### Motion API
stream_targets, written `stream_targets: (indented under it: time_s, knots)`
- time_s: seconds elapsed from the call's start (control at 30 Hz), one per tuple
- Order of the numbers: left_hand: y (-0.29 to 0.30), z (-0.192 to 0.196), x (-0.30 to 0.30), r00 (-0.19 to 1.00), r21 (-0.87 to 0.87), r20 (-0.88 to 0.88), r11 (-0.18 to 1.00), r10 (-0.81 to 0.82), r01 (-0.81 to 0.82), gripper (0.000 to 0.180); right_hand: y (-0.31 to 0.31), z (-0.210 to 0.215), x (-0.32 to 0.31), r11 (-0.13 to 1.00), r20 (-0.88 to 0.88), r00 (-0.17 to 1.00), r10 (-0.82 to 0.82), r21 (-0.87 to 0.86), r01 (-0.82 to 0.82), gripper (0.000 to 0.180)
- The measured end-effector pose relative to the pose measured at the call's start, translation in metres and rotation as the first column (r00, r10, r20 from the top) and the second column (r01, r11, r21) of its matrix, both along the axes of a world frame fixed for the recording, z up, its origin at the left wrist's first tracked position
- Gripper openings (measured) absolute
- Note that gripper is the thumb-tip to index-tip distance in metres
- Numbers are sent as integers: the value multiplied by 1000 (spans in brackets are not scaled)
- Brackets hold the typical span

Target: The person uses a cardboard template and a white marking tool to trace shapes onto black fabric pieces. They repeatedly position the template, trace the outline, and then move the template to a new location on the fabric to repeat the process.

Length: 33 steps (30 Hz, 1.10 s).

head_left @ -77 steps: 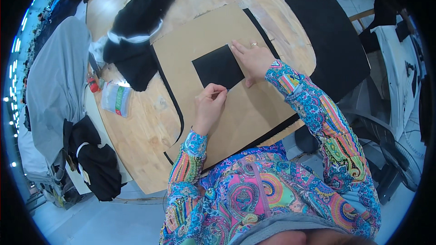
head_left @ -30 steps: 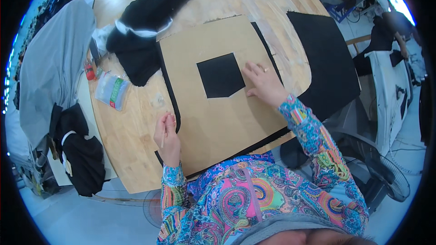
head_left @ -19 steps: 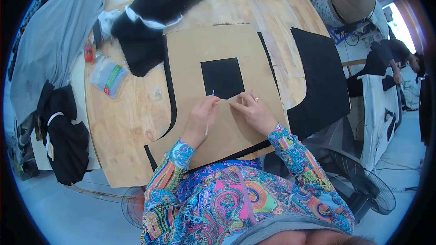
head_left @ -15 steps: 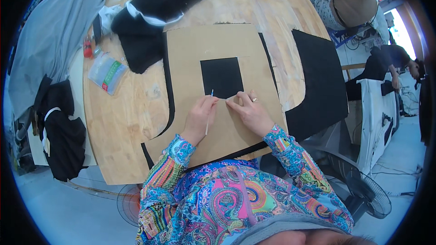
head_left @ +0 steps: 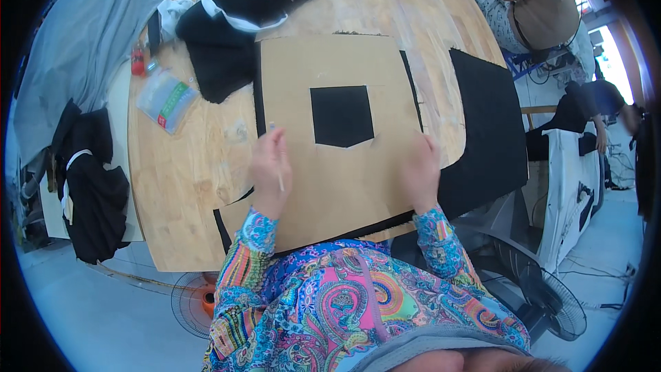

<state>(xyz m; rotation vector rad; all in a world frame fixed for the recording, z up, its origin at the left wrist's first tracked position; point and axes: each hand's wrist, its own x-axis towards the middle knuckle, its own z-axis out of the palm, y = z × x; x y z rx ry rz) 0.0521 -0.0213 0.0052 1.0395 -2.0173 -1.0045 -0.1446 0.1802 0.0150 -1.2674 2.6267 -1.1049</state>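
Nearest: bright paisley-print sleeves (head_left: 358, 303) coming up from lower edge. Left hand (head_left: 270, 172) curled shut round a thin pale stick-like marker (head_left: 277, 158), prob chalk or pencil, tip pointing up; hand resting on left edge of the large tan cardboard pattern sheet (head_left: 330, 186). Right hand (head_left: 421, 172) open, fingers spread, pressed flat on same sheet nr its right edge.

Cardboard sheet lying flat on the round pale plywood table (head_left: 179, 179), w/ a five-sided window cut in its middle, black fabric (head_left: 341, 116) showing thru. Thin black fabric margin visible along sheet's left, right & lower edges, so fabric lies under cardboard.

Right of sheet: big black fabric panel (head_left: 485, 131) draped over table edge. Left, on table: clear plastic bag w/ coloured contents (head_left: 167, 100), small red bottle (head_left: 138, 62) just beyond it. Further up: black garment w/ white trim (head_left: 248, 14) bunched at far left of sheet. Off table left: grey cloth (head_left: 82, 48) & dark clothes (head_left: 93, 186) hung over a stand. Floor fan (head_left: 544, 289) lower right, another (head_left: 196, 300) under table edge. Far top right: another person (head_left: 537, 7), seated, apart from table.
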Motion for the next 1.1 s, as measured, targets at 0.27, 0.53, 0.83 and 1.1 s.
stream_targets:
  time_s: [0.27, 0.53, 0.83, 1.1]
  knots:
    - [-25, 4, 12, 1000, 259, 1, 966, 16, -16, 28, 24, -8, -24, 978, 640, 758, -129, -45, 204, 68]
    - [-9, 26, 12, 921, 483, -361, 874, 150, 47, 12, 15, 25, -6, 913, 693, 717, -72, -244, 328, 62]
    - [-68, 109, 164, 731, 133, -428, 837, 531, -531, 12, 21, 13, 10, 974, 293, 956, -3, -217, 70, 28]
    - [-125, 13, 274, 631, 42, -169, 646, 757, -763, 10, -26, 6, 40, 931, -34, 930, 366, 24, -365, 25]
